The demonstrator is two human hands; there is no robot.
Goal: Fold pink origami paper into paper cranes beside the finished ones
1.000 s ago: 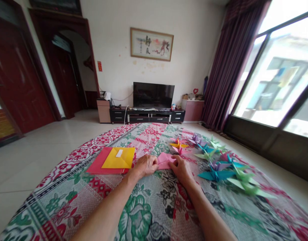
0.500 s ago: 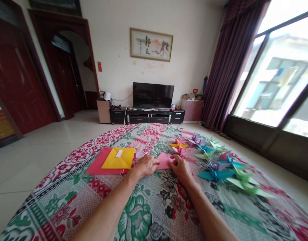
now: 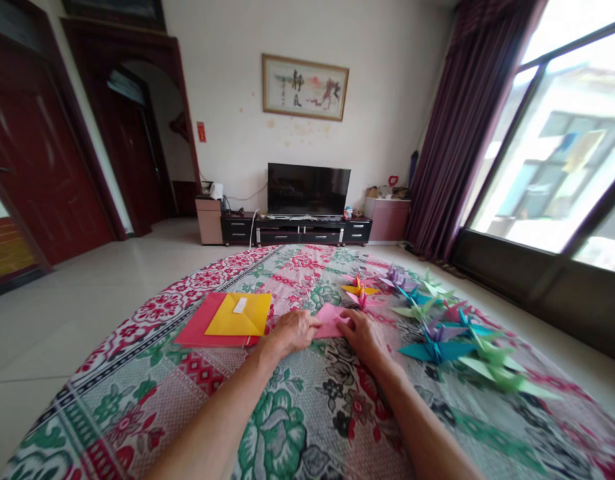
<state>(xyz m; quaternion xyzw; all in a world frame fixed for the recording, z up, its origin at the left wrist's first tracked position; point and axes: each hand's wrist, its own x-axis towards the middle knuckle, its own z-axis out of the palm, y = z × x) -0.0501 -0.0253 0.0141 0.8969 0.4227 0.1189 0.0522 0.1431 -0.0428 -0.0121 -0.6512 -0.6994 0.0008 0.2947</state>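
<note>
A piece of pink folding paper [image 3: 329, 322] lies on the tablecloth between my two hands. My left hand [image 3: 296, 331] has its fingers closed at the paper's left edge. On the other side, my right hand [image 3: 363, 333] is curled over the right edge, thumb and index finger pinching it. Part of the paper's right end is hidden under those fingers. Just beyond my right hand sit a pink paper crane [image 3: 362, 300] and an orange-yellow one [image 3: 359, 287].
Several more folded cranes, including a blue one [image 3: 436, 351] and a light green one [image 3: 502, 373], spread over the right side. A yellow paper packet [image 3: 245, 319] rests on red-pink sheets [image 3: 195, 328] at left. The floral tablecloth [image 3: 272, 433] covers the round table.
The whole view has shifted slightly, so everything sits a little further right. Both hands keep nearly the same hold on the pink paper.
</note>
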